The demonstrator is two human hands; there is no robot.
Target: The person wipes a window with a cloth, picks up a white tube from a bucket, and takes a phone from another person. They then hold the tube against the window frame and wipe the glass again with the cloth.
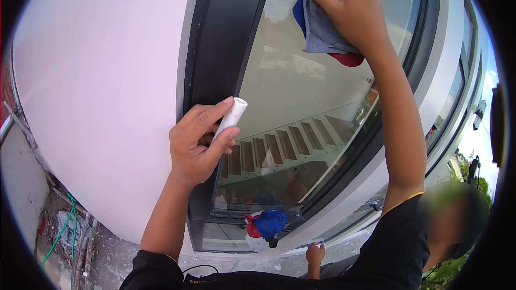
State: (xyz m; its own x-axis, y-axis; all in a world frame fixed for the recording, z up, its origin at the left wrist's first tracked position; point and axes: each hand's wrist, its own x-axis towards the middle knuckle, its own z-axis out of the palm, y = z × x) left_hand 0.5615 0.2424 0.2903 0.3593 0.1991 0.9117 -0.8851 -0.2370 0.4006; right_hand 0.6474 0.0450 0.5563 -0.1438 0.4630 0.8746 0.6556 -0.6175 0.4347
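Head view: right hand [352, 8] clenched a cloth [321, 24] against the upper glass [301, 96], while left hand [199, 142], lower beside the frame [226, 37], gripped a tube [231, 118] angled up-right toward the cloth.

The ground [107, 258] is rough grey concrete along the foot of the white wall [102, 75]. At about eight o'clock a green cable [62, 231] and some rubble [64, 225] lie on it. Near six o'clock a red, white and blue cloth bundle [264, 226] rests on the dark window sill [215, 236].

one cloth [322, 27], one white tube [231, 117], two hands [196, 145]
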